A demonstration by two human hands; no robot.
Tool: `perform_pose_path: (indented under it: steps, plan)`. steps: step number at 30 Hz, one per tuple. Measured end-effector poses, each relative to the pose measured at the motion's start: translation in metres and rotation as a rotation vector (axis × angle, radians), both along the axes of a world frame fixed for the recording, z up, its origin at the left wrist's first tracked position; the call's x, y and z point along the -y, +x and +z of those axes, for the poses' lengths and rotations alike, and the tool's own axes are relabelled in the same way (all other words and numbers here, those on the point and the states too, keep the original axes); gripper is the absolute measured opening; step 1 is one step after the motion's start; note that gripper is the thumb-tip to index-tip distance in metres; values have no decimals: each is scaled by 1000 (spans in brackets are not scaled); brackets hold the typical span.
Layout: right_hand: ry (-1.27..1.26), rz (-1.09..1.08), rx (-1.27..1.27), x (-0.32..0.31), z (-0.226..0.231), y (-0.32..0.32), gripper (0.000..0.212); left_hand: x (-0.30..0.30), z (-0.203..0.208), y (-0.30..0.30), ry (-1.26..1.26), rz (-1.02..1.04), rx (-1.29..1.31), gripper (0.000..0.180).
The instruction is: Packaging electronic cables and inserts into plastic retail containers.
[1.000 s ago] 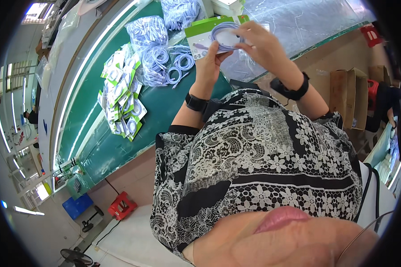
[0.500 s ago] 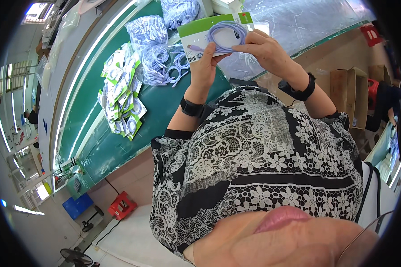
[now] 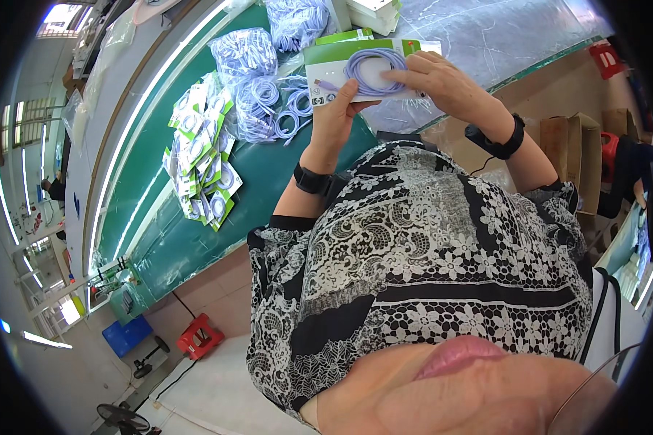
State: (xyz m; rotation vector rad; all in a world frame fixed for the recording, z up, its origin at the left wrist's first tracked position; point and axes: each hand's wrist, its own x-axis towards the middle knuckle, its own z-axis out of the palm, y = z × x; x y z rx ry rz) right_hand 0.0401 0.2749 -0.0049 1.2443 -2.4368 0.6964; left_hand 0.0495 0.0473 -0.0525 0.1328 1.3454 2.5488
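Observation:
My left hand point(image 3: 332, 119) grips the lower left of a green and white packaging card point(image 3: 331, 69), its thumb on the front near a cable plug. A coiled lavender cable point(image 3: 370, 56) lies against the card's face. Over the card's right part, my right hand point(image 3: 442, 83) is closed around the right side of the coil, with fingertips reaching inside the loop. Its thumb is mostly hidden. Left of the card, on the green table, are loose coiled cables point(image 3: 289, 123) and a clear bag of lavender cables point(image 3: 244, 56).
A heap of carded cables point(image 3: 202, 156) covers part of the green table point(image 3: 257, 174) to the left. Another cable bag point(image 3: 297, 22) and a stack of white cards point(image 3: 374, 13) are at the back. Cardboard boxes point(image 3: 577, 156) and a red stool point(image 3: 199, 336) stand on the floor.
The card and both hands have shifted slightly right and nearer. My right fingers have moved from the coil's lower edge to its right side. A green-edged card now shows behind.

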Motion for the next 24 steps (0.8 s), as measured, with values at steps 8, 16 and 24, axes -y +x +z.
perform_pose_path:
  steps: [8,16,24]
  plan:
    - [-98,-130,166,0,-17,-4,27,2,-3,-7,87,-100,45,35]
    - [-85,-147,-100,30,-21,-5,21,-20,-9,0,57,-33,11,31]
    - [-279,-8,77,22,-28,-15,30,-17,-7,1,46,55,40,31]
